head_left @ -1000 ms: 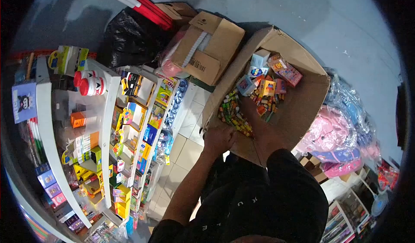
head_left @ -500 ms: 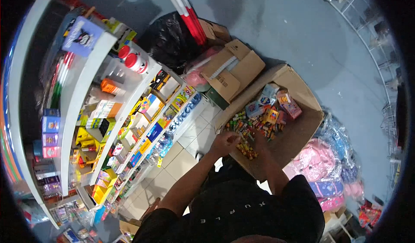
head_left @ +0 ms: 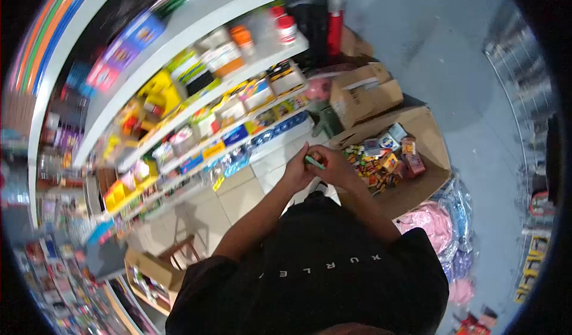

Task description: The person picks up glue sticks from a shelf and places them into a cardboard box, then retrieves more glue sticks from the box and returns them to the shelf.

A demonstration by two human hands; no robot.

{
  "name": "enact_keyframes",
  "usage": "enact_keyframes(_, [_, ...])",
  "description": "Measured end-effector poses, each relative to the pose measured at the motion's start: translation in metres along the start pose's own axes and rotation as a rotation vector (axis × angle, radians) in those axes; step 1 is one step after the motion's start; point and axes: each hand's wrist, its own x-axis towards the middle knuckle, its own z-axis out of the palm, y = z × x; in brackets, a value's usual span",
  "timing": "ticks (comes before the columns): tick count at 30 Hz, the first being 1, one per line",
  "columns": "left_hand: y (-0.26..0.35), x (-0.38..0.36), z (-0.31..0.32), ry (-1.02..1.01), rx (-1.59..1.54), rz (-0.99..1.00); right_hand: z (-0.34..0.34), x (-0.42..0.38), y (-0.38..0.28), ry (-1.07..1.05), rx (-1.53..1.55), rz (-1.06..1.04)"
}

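Observation:
My left hand [head_left: 298,169] and my right hand [head_left: 331,165] are close together, left of a large open cardboard box [head_left: 438,138]. Between them is a small green and red item [head_left: 316,163], too small to name, with the fingers of both hands closed around it. Inside the box lie many small colourful packets [head_left: 370,171], a pink and orange carton [head_left: 412,159] and a light blue packet [head_left: 391,137].
Shelves of goods [head_left: 196,105] fill the left side. Behind the large box stands another cardboard box [head_left: 366,99]. Plastic-wrapped pink bundles [head_left: 429,225] lie to its right, and a wire rack [head_left: 515,108] stands far right.
Both hands have come out of the box and met at its left side, with a small green and red item now visible between them. The view has turned toward the shelves.

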Motion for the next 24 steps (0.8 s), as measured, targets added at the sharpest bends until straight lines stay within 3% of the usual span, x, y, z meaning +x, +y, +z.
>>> enact_keyframes(1, [0.008,-0.018,-0.004,-0.01,-0.031,0.036,0.015,0.004,-0.014,-0.036,-0.018,-0.004])
enact_keyframes(2, [0.012,-0.035,-0.006,0.136,-0.054,0.098,0.032,0.008,-0.022,-0.028,0.005,-0.034])
enact_keyframes(6, [0.033,-0.109,-0.022,0.175,-0.186,0.269,0.101,0.021,-0.04,-0.013,0.085,-0.282])
enact_keyframes(9, [0.031,-0.145,-0.06,0.273,-0.339,0.405,0.13,0.018,-0.082,-0.257,0.249,0.203])
enact_keyframes(10, [0.032,-0.158,-0.075,0.129,-0.337,0.433,0.145,0.02,-0.078,-0.344,0.41,0.168])
enact_keyframes(14, [0.03,-0.208,-0.087,0.182,-0.383,0.506,0.193,0.019,-0.089,-0.365,0.921,0.424])
enact_keyframes(17, [0.03,-0.241,-0.103,0.041,-0.301,0.578,0.226,0.019,-0.097,-0.381,1.105,0.474])
enact_keyframes(20, [0.027,-0.273,-0.121,0.088,-0.321,0.608,0.255,0.018,-0.102,-0.492,1.161,0.437])
enact_keyframes(24, [0.024,-0.322,-0.121,0.297,-0.256,0.582,0.295,0.016,-0.111,-0.519,1.185,0.388])
